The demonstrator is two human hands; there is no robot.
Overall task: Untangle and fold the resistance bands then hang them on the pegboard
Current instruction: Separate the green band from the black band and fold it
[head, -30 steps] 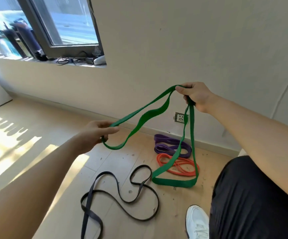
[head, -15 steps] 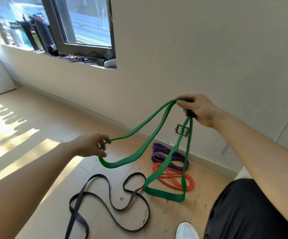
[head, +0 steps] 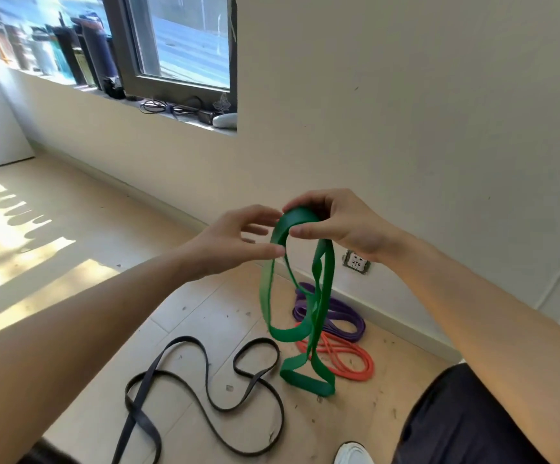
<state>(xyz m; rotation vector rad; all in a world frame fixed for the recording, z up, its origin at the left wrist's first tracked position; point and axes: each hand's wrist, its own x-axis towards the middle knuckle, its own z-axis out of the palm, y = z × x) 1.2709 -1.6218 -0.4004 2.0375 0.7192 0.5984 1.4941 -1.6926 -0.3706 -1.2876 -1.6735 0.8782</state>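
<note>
**A:** Hands first?

**B:** The right hand [head: 345,226] grips the green band [head: 322,296] at its doubled top, just left of the wall socket [head: 357,261]. The left hand [head: 235,239], fingers straight, touches it there.

**A:** How far along?

**B:** Early, I judge. Green looks half folded. The purple band [head: 345,313], orange band [head: 349,373] and black band [head: 136,411] lie on the floor [head: 204,313] below the socket. No pegboard visible.

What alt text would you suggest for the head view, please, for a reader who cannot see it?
A person's right hand grips the top of a folded green band hanging in loops, while the left hand touches it with its fingertips. A black band, an orange band and a purple band lie on the floor below.
</note>
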